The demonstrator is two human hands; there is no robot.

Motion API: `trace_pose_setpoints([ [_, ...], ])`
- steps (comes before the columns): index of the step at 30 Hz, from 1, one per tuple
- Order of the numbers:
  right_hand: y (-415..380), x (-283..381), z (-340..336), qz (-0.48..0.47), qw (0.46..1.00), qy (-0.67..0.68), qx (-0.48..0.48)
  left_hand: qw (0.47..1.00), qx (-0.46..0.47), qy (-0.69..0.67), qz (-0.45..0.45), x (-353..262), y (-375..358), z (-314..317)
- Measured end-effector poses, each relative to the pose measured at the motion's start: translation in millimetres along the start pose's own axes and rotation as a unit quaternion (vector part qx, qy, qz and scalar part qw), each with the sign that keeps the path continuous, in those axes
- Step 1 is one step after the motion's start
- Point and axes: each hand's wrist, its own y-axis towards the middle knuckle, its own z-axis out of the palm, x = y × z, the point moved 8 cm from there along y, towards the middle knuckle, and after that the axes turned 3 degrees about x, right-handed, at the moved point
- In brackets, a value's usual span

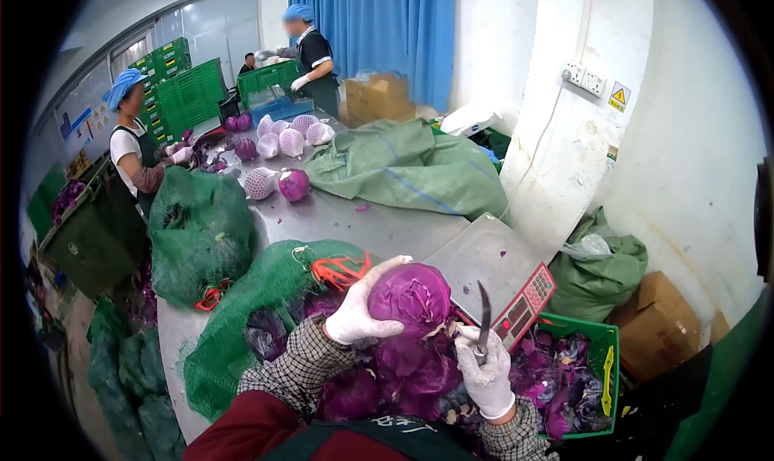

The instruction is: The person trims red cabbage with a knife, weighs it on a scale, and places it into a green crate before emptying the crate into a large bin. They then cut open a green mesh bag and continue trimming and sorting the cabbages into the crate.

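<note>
Our left hand (355, 316) grips a red cabbage (411, 297), right hand (486, 372) holds the knife (484, 320) (trimming underway); netted cabbages (278, 142) wait upper left

Two co-workers (129, 138) in blue caps, one scale (492, 259) — one knife (484, 316).
</note>
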Motion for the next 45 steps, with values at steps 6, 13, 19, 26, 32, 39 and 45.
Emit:
trace_pose_setpoints([
  [6,25.6,27.6,18.1,-0.086,0.996,-0.018,0.000,0.998,-0.036,0.039,-0.046,-5.1,-8.4,4.6],
  [13,37.7,30.2,36.4,-0.094,0.992,-0.078,0.021,0.938,-0.084,0.335,0.036,-24.8,-23.9,4.3],
  [19,33.5,26.0,47.6,-0.093,0.992,-0.068,0.055,0.888,-0.102,0.436,0.108,-43.6,-37.3,11.7],
  [26,28.6,-5.2,65.9,0.307,0.717,0.621,0.077,0.944,-0.060,0.325,0.010,-31.3,-48.9,-0.9],
  [32,42.9,-7.1,11.3,0.236,0.953,0.181,0.063,0.985,-0.077,-0.110,-0.110,-5.0,-72.4,-9.8],
  [39,33.5,50.7,46.4,-0.092,0.986,0.049,0.132,0.989,-0.110,-0.028,-0.098,-12.6,-76.1,-12.8],
  [45,26.8,53.1,70.6,-0.107,0.981,-0.022,0.160,0.977,-0.119,0.154,-0.082,-25.8,-81.3,-13.6],
])
